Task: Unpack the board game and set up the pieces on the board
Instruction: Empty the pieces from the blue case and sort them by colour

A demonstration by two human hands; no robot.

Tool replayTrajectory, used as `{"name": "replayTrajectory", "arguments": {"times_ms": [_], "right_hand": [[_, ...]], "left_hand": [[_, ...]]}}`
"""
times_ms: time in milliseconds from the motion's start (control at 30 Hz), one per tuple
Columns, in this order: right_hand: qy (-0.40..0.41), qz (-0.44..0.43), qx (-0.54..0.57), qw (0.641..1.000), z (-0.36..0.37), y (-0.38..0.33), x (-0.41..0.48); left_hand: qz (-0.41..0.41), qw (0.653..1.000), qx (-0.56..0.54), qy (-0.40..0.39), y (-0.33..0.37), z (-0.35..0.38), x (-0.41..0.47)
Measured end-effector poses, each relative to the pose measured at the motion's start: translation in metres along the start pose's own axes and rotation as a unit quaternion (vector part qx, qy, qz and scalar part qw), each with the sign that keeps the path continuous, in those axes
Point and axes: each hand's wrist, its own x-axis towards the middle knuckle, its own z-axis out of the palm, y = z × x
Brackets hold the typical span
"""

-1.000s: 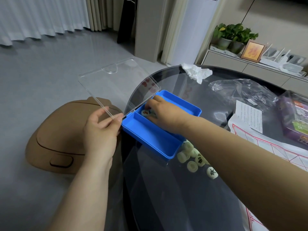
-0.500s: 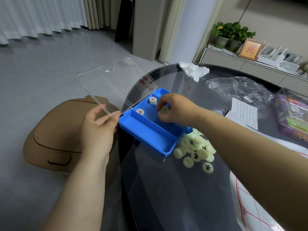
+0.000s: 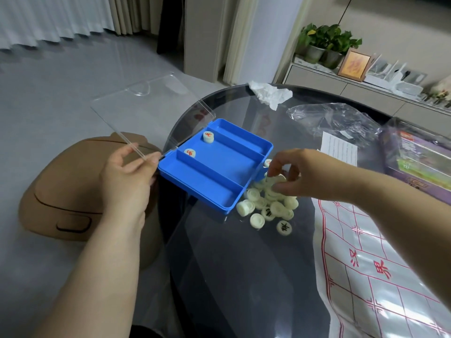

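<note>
A blue partitioned box [image 3: 227, 159] sits tilted at the left edge of the round glass table [image 3: 244, 276]. Its clear lid [image 3: 151, 111] is swung open to the left. My left hand [image 3: 127, 176] pinches the lid's near corner. Two round pale pieces with red characters [image 3: 208, 137] [image 3: 190, 152] lie in the box's far compartments. A heap of several pale pieces [image 3: 266, 206] lies on the glass just right of the box. My right hand [image 3: 305, 174] hovers over that heap, fingers loosely spread downward. The red-lined paper board [image 3: 366, 264] is spread at the right.
A crumpled tissue [image 3: 271, 93], a clear plastic bag [image 3: 334, 120], a printed leaflet [image 3: 339, 151] and a purple game box [image 3: 419, 162] lie across the table's far side. A brown stool [image 3: 66, 191] stands on the floor beside the table's left edge.
My right hand left the box's compartment with pieces and moved right over the heap, which has grown. Only two pieces stay in the box. My left hand kept its hold.
</note>
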Motion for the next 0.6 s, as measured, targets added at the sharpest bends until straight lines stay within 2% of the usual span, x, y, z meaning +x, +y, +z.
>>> {"name": "replayTrajectory", "arguments": {"times_ms": [233, 400, 600], "right_hand": [[0.089, -0.04, 0.011, 0.995, -0.01, -0.016, 0.028], [0.048, -0.097, -0.004, 0.994, 0.014, -0.05, 0.078], [-0.011, -0.109, 0.001, 0.994, 0.026, -0.066, 0.097]], "left_hand": [[0.005, 1.0, -0.011, -0.002, 0.0, 0.002, 0.0], [0.009, 1.0, -0.025, -0.011, 0.0, 0.002, -0.001], [0.016, 0.999, -0.022, -0.017, -0.002, 0.0, 0.003]]}}
